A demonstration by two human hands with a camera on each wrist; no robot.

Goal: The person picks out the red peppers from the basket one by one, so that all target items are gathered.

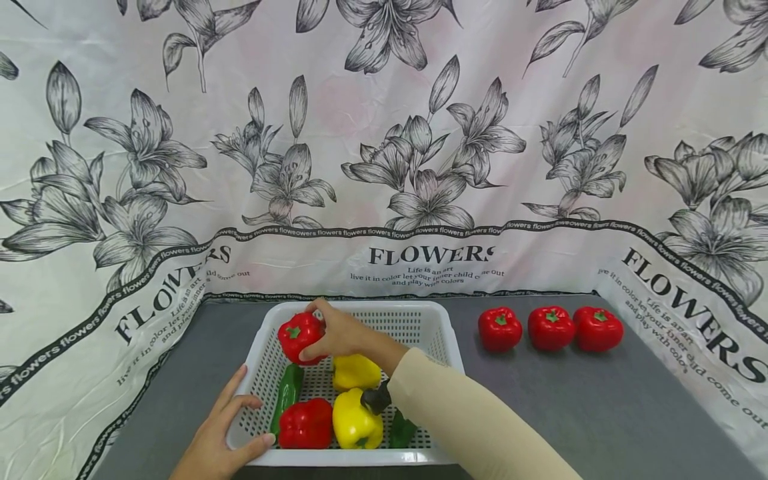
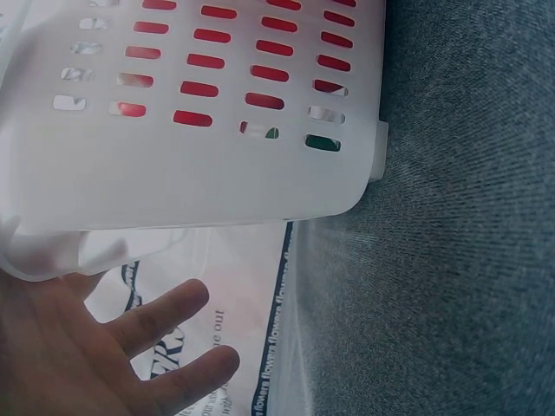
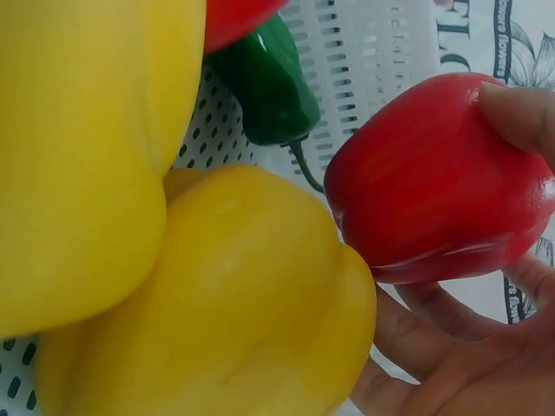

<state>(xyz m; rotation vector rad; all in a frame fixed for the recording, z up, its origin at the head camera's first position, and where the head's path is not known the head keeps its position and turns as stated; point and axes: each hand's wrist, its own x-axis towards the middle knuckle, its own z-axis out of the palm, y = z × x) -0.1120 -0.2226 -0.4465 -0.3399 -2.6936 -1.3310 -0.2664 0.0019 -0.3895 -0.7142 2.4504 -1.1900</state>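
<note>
My right hand (image 1: 339,332) grips a red bell pepper (image 1: 298,339) at the back left of the white perforated basket (image 1: 420,457). In the right wrist view, thumb and fingers stand on opposite sides of this pepper (image 3: 442,178). My left hand (image 1: 219,433) rests at the basket's front left corner, thumb by the front rim; two of its fingers spread straight beside the wall in the left wrist view. Inside the basket lie a long green pepper (image 1: 288,393), another red bell pepper (image 1: 306,424), two yellow bell peppers (image 1: 355,423) and a dark green vegetable (image 1: 402,430), partly hidden by my sleeve.
Three red bell peppers (image 1: 551,328) stand in a row on the grey tabletop (image 1: 540,400), right of the basket. A flower-printed cloth (image 1: 420,200) hangs behind and along both sides of the table. My right sleeve (image 1: 468,413) crosses the basket's front right part.
</note>
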